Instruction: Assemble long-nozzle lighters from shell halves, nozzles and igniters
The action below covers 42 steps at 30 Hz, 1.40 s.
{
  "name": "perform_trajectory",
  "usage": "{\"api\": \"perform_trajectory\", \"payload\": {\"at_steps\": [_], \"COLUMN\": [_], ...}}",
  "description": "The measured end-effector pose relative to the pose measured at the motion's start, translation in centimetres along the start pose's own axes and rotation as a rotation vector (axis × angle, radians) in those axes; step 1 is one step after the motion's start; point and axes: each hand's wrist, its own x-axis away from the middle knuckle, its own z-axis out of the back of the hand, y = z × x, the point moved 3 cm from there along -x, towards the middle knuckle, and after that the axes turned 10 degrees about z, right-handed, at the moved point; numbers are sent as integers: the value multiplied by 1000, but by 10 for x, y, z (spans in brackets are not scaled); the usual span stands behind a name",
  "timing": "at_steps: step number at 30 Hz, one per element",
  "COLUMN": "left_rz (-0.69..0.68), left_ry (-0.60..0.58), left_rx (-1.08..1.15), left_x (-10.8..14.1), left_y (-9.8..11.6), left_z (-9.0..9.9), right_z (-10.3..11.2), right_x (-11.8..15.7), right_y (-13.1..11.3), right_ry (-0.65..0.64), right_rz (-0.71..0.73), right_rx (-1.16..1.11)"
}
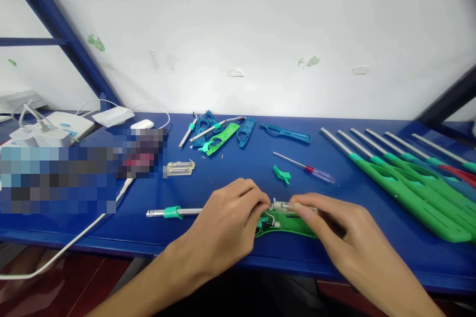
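A green lighter half-shell lies in front of me on the table, its inside facing up, with a thin white wire and small dark parts showing. Over the shell, my right hand grips a clear plastic fuel tank between thumb and fingers. At the tank's left end, my left hand is closed in a pinch; what lies between its fingertips is too small to make out. From beneath the left hand a metal lighter tube with a teal collar extends to the left.
Beyond my hands lie a teal trigger piece, a screwdriver and clear tanks. Loose blue shells and tubes sit farther back. Several long lighters fill the right side. A white cable crosses the left.
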Motion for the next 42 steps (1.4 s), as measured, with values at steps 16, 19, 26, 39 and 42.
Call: {"api": "perform_trajectory", "payload": {"at_steps": [16,19,26,39,42], "left_rz": [-57,-45,70,35,20], "left_ry": [-4,8,17,-13,-22], "left_rx": [-72,-55,-110,-80,-91], "left_x": [1,1,13,31,31], "left_y": [0,3,9,-2,-2], "left_z": [0,4,22,19,19], "right_z": [-1,-1,-3,-1,0], "right_x": [3,3,4,5,5], "right_y": [1,2,4,1,-1], "right_ry": [-48,-53,-79,-49,-38], "right_rz": [-51,-73,-79,-78,-59], "right_rx": [-22,-63,-52,4,32]}}
